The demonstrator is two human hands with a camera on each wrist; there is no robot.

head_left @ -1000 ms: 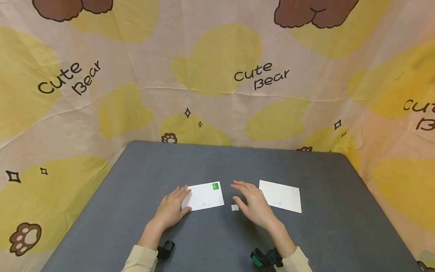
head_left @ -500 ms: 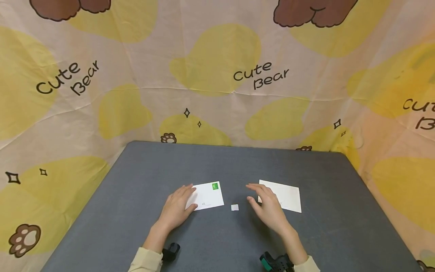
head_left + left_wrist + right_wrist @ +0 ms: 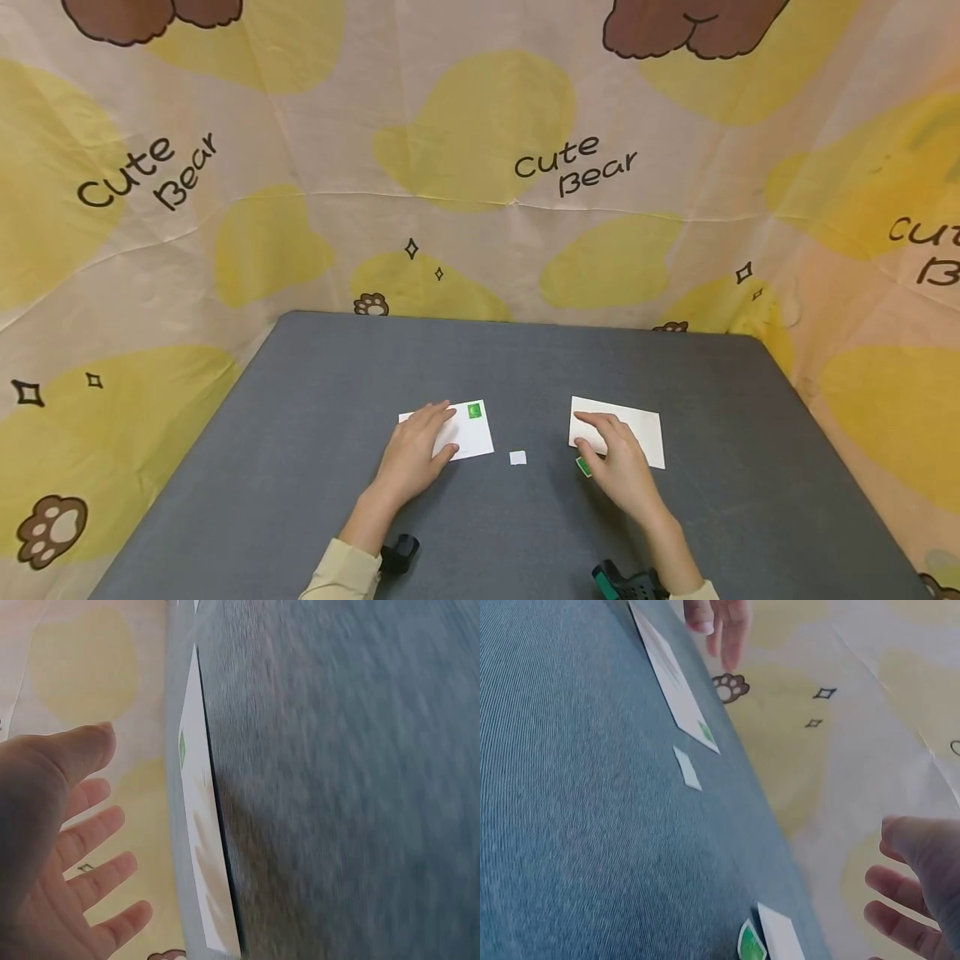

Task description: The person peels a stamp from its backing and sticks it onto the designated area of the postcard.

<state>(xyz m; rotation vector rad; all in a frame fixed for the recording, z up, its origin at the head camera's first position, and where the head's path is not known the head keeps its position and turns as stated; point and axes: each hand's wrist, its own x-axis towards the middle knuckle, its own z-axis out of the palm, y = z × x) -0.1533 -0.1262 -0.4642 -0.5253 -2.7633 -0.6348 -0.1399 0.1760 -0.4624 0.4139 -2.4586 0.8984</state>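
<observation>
My left hand hovers over a white envelope with a green stamp in its upper right corner. In the left wrist view the fingers of that hand are spread apart from the paper, casting a shadow on it. My right hand is above the near left part of a second white envelope, its fingers loosely bent around nothing. A loose green stamp with a white border lies just beside this second envelope; in the head view my right thumb partly hides it.
Between the two envelopes a small white paper square lies on the dark grey table. Behind the table hangs a patterned cloth with yellow patches. Black wrist devices are strapped below both hands.
Both hands have moved rightward, the left across its envelope and the right away from the small white square toward the second envelope. The loose green stamp has come into sight by the right thumb.
</observation>
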